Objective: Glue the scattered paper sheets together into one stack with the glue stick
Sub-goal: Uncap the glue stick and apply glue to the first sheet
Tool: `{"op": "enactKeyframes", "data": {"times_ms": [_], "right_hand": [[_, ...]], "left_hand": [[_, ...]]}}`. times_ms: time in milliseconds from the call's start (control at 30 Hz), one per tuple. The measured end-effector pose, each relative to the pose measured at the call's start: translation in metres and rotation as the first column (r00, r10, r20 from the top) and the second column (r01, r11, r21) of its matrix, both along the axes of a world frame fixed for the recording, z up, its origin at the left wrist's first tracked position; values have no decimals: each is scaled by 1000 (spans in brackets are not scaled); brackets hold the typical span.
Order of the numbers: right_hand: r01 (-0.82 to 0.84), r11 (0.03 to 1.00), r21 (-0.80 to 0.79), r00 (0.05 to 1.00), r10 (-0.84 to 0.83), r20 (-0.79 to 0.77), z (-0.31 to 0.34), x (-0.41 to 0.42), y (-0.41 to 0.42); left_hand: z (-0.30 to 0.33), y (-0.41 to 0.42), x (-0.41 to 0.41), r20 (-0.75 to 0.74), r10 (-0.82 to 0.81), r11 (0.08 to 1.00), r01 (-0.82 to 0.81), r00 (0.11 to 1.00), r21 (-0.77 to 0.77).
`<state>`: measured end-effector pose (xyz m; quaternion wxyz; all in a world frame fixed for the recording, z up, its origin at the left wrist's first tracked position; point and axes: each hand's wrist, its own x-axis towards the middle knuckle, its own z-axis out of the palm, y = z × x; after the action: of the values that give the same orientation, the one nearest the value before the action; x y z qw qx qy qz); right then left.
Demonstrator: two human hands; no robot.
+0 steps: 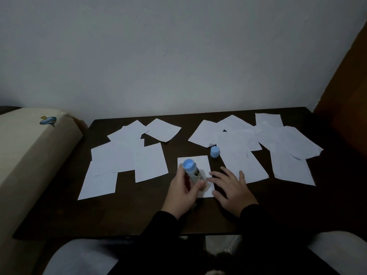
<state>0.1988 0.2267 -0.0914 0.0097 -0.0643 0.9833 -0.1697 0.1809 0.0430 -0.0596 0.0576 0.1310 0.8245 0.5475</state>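
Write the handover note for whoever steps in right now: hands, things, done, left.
Left hand grips the uncapped glue stick, tilted, over the centre sheet.
Right hand lies flat, fingers spread, at that sheet's right edge.
Cap stands on the table just beyond.
Loose sheets lie in a left cluster and a right cluster.
Done: stick opened, one sheet set out.
Left: glue and stack the rest.
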Motion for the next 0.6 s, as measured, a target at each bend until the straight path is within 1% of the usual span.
{"op": "enactKeyframes", "data": {"times_ms": [133,367,467,600], "right_hand": [[3,1000,-27,1000,-2,25,0,-1,1],[7,998,-59,1000,-6,9,0,1,1],[15,998,-64,1000,-14,24,4,1,1],[18,998,-66,999,-15,52,5,1,0]], "left_hand": [[3,10,3,-69,-87,991,80,994,-106],[3,15,5,-160,-184,971,154,970,-180],[2,8,4,-165,-189,967,153,968,-205],[0,-10,-1,-144,-146,968,111,979,-226]]}}
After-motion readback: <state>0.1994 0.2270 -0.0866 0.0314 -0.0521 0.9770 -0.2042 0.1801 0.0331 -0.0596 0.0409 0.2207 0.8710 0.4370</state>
